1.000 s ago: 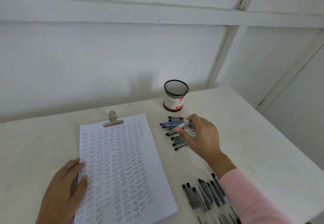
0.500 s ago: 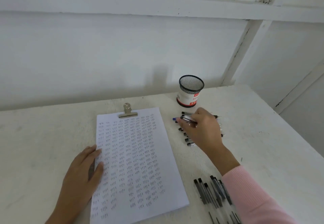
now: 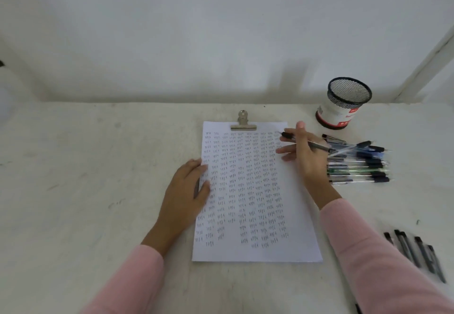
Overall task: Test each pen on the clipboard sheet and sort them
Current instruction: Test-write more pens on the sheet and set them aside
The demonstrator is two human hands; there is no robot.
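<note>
right hand (image 3: 307, 156) gripping pen (image 3: 307, 143), over sheet (image 3: 253, 191)

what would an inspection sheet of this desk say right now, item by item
surface: white table, faintly scuffed
job's things: clipboard sheet full of test marks under a metal clip; loose pens right of it; dark pens at the front right; mesh cup upright at the back
clutter: nothing seen
hands: left hand flat on the sheet's left edge; right hand holds a pen over its upper right corner
cables: nothing seen
surroundings: white wall
</note>
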